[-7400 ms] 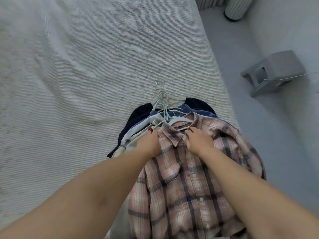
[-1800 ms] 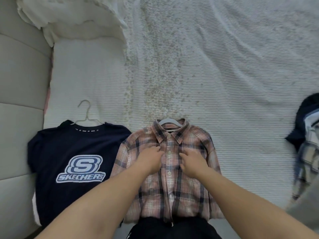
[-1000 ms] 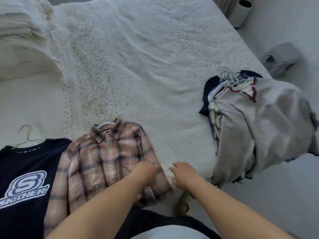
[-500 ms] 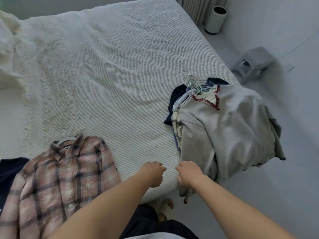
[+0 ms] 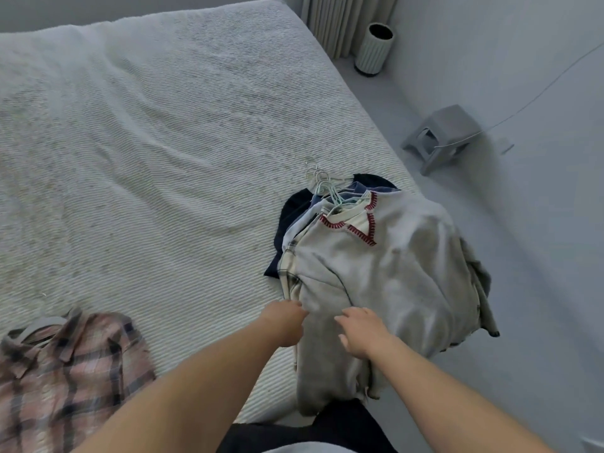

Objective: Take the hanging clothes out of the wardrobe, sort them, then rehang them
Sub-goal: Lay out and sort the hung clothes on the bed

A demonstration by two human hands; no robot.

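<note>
Head view: I'm at the edge of the bed [image 5: 163, 142], looking down at the pile [image 5: 343, 204] of hung clothes near its right edge. On top lies the grey sweater [image 5: 392, 282], V-neck trimmed in red stitching, its lower part spilling over the bed's edge toward the floor [image 5: 539, 289]. Under it, on its left side, peek a checked garment, something pale blue and something dark navy. The hangers [image 5: 322, 183] bunch together just beyond the sweater's collar, hooks pointing up the bed.

My left hand [image 5: 284, 323] is at the sweater's lower left edge, fingers curled, touching the cloth; whether they pinch it I cannot tell. My right hand [image 5: 361, 331] lies on the sweater just beside the left, fingers loosely spread and relaxed, gripping nothing.

Well to the left of the sweater, near the bed's front edge, the plaid shirt [image 5: 65, 371] lies flat on its hanger, collar pointing up the bed.

On the floor beyond the sweater, to the right, a grey stool [image 5: 444, 135] with a thin cable [image 5: 539, 83] running past it. Farther back a ribbed bin [image 5: 372, 49] stands beside the curtain [image 5: 330, 24].
</note>
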